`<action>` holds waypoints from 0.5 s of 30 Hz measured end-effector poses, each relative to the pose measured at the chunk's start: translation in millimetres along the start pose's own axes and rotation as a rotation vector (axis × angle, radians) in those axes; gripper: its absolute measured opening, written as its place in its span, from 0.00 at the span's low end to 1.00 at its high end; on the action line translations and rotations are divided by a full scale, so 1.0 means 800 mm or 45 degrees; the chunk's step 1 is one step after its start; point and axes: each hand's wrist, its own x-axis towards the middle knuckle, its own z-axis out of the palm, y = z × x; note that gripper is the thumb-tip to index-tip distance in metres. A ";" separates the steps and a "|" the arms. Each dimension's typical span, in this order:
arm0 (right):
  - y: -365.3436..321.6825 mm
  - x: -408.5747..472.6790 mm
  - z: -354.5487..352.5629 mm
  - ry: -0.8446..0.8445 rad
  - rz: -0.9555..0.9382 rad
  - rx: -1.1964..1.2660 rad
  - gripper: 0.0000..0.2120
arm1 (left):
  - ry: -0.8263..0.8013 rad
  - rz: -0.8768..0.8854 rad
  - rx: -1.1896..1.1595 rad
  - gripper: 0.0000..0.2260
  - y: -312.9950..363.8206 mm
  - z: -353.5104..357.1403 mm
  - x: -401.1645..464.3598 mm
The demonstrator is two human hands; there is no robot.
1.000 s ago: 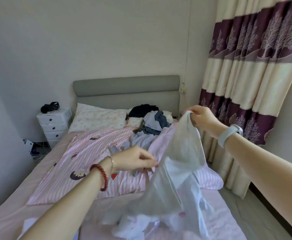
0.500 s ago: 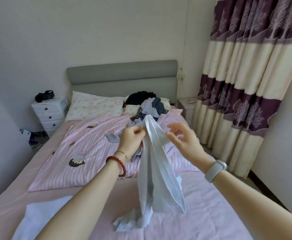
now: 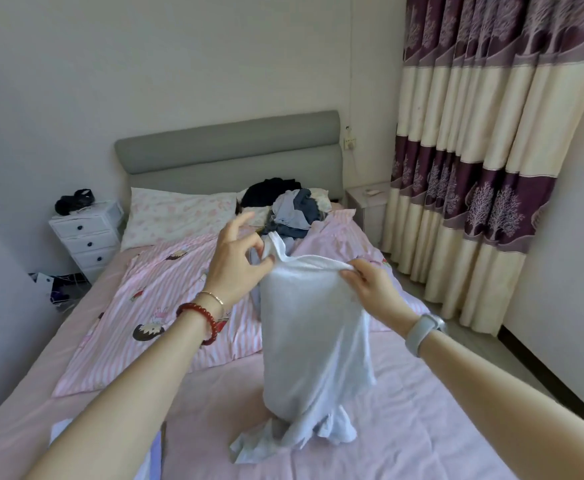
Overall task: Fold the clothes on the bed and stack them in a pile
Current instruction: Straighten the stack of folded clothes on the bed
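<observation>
A pale grey-white garment [image 3: 313, 334] hangs above the pink bed sheet [image 3: 422, 427], its lower end bunched on the mattress. My left hand [image 3: 237, 268] pinches the garment's top left edge between thumb and forefinger, the other fingers spread. My right hand [image 3: 370, 289] grips the top right edge from behind. A heap of unfolded dark and blue clothes [image 3: 292, 211] lies near the headboard on the right pillow. A white folded piece [image 3: 62, 433] shows at the lower left, partly behind my left arm.
A pink striped quilt [image 3: 166, 299] covers the bed's upper half, with a floral pillow [image 3: 176, 216] behind it. A white drawer unit [image 3: 88, 233] stands at the left, a small bedside table [image 3: 366, 202] and long curtains [image 3: 484, 161] at the right.
My hands were apart, came together, and have now moved apart along the garment's top edge. The cloth hangs wider and its lower end rests on the bed.
</observation>
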 end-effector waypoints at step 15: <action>0.024 -0.027 -0.069 -0.794 0.106 -0.538 0.19 | -0.244 -0.175 -0.311 0.13 -0.059 -0.038 -0.017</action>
